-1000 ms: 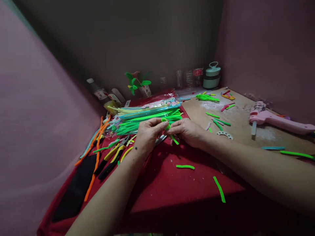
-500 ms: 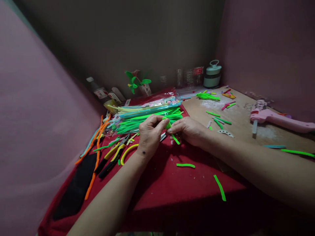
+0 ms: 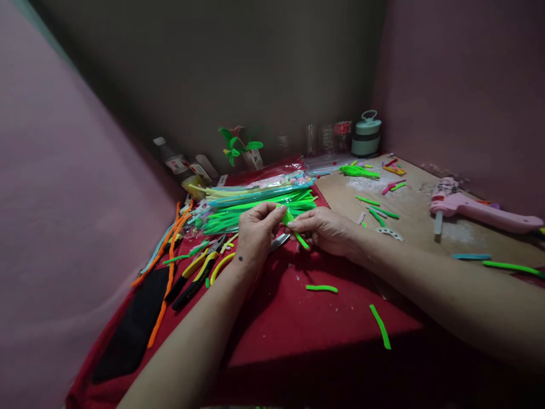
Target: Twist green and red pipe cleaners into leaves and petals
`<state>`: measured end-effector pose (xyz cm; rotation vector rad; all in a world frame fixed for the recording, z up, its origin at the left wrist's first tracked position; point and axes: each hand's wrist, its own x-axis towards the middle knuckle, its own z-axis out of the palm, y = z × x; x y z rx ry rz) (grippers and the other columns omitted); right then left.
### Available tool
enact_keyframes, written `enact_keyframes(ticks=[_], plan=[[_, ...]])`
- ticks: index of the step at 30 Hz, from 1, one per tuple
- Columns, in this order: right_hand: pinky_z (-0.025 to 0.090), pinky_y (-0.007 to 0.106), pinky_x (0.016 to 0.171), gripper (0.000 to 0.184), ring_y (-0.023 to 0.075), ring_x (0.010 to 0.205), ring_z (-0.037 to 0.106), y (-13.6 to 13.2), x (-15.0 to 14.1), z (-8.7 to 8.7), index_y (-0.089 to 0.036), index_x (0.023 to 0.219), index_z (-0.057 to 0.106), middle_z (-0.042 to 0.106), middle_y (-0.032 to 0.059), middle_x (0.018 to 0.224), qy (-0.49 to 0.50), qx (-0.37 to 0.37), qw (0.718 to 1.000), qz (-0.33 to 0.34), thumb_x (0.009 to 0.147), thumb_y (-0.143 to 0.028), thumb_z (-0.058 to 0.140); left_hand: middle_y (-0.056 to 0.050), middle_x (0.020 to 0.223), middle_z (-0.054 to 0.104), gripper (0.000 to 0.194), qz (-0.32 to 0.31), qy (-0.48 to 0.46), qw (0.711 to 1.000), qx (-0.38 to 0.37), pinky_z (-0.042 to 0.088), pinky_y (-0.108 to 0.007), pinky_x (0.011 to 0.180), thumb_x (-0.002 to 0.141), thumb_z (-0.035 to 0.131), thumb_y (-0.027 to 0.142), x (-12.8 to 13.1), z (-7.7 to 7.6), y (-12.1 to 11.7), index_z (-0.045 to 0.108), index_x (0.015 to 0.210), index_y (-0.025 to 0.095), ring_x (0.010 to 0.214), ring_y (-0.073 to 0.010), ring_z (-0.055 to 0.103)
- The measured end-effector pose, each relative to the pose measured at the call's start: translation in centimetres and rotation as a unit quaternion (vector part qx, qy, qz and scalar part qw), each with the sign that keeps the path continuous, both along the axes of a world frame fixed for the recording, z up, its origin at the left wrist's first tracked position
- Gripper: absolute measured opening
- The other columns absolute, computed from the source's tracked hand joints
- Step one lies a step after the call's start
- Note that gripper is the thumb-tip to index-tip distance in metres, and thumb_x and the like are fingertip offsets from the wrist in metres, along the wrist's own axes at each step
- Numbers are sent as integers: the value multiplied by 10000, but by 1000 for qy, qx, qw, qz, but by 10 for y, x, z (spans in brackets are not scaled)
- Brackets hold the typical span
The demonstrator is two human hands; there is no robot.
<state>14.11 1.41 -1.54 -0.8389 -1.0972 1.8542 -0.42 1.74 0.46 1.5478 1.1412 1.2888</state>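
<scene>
Between my two hands is a bright green pipe cleaner piece (image 3: 302,241), its lower end sticking out below the fingers. My left hand (image 3: 258,230) pinches its upper part between thumb and forefinger. My right hand (image 3: 326,230) grips it lower down, fingertips close to the left thumb; the exact shape between the fingers is partly hidden. Under the hands lie scissors with yellow handles (image 3: 222,267), the blades partly covered by my left hand. Two short green pipe cleaner pieces rest on the red cloth (image 3: 281,324), one piece (image 3: 322,288) just below my hands and another (image 3: 380,326) nearer the front edge.
Bagged pipe cleaners (image 3: 255,210) lie behind my hands. Pliers (image 3: 196,278), orange pipe cleaners (image 3: 164,307) and a black flat piece (image 3: 131,326) are at left. A pink glue gun (image 3: 481,210) stands at right on the board (image 3: 336,199). Bottles and a mint container (image 3: 367,136) line the back.
Both hands keep hold of the green pipe cleaner piece. My left hand has shifted slightly left, uncovering more of the scissor blade. The view has moved a little.
</scene>
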Motion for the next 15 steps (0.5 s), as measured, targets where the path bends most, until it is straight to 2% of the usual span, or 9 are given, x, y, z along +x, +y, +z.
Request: enact_keyframes(ticks=[3, 10, 13, 15], plan=[[337, 228, 399, 97, 79, 425, 436, 1, 1, 1, -110, 635, 619, 581, 23, 563, 15, -12, 1000, 2, 656, -204, 634, 50, 470, 476, 212, -13, -19, 1000, 6, 297, -205, 410, 719, 639, 333, -2, -1, 2, 577, 656, 141, 399, -58, 401], [290, 224, 400, 112, 75, 427, 420, 1, 1, 2, -124, 553, 563, 564, 21, 524, 17, -14, 999, -23, 615, -164, 648, 30, 555, 515, 318, -14, -79, 997, -18, 289, -199, 374, 725, 612, 454, -8, -5, 8, 603, 725, 137, 395, -55, 405], [272, 225, 394, 123, 70, 419, 400, 4, 3, 0, -128, 571, 574, 549, 7, 513, 3, 15, 997, -69, 601, -190, 675, 34, 533, 500, 325, 2, -36, 999, -10, 275, -199, 384, 740, 583, 464, -11, -8, 11, 620, 747, 140, 395, -56, 378], [255, 225, 384, 158, 58, 408, 368, 8, 5, -2, -127, 570, 579, 542, 1, 518, -20, 56, 993, -105, 605, -229, 695, 45, 495, 466, 290, 19, 27, 999, 15, 279, -202, 411, 764, 557, 426, -13, -11, 12, 622, 723, 147, 404, -62, 359]])
